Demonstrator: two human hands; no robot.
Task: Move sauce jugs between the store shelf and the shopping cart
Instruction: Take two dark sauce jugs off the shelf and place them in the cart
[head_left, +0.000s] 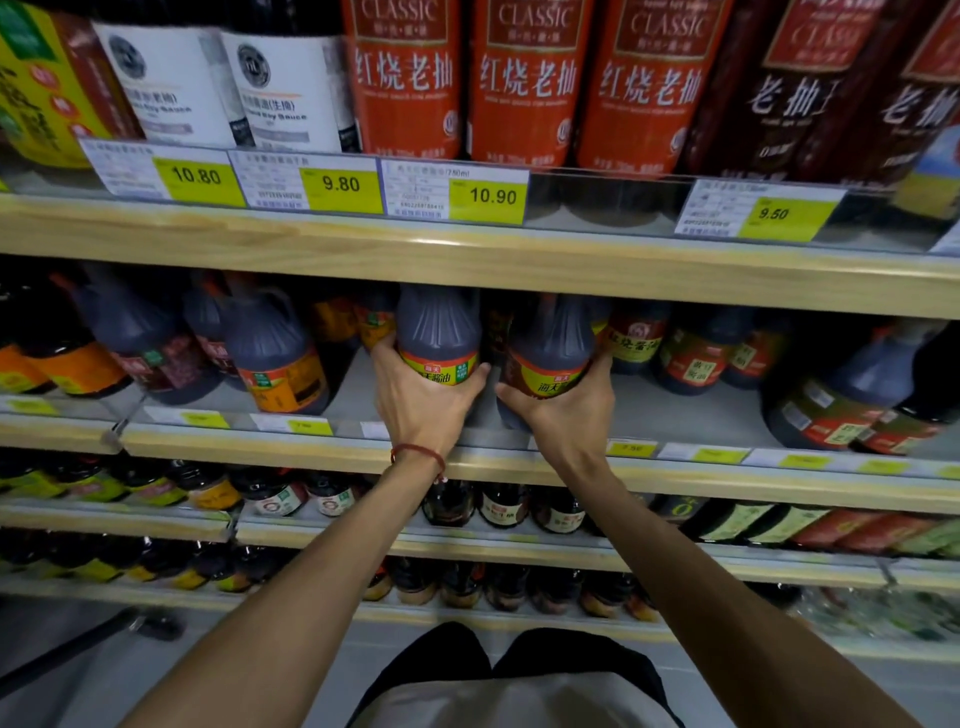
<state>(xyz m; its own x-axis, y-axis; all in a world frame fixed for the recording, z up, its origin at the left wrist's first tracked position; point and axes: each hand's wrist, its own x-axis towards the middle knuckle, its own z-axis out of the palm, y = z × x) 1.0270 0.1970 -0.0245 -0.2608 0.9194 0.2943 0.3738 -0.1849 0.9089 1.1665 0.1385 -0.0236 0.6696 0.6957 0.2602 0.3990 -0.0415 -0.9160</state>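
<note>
Left hand (421, 400) clasps left jug (439, 338); right hand (566, 410) clasps right jug (553, 348), on shelf (467, 457).

Two jugs, left jug (439, 338) and right jug (550, 349), stand side by side on the shelf (363, 384), other jugs seemingly behind and beside them.

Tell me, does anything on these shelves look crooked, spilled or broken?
Nothing spilled or broken shows. The odd bit is the second shelf: its jugs stand unevenly, with bare gaps between them, and the jug in the right hand leans, while the one in the left hand stands upright. The top row is tidy.
</note>
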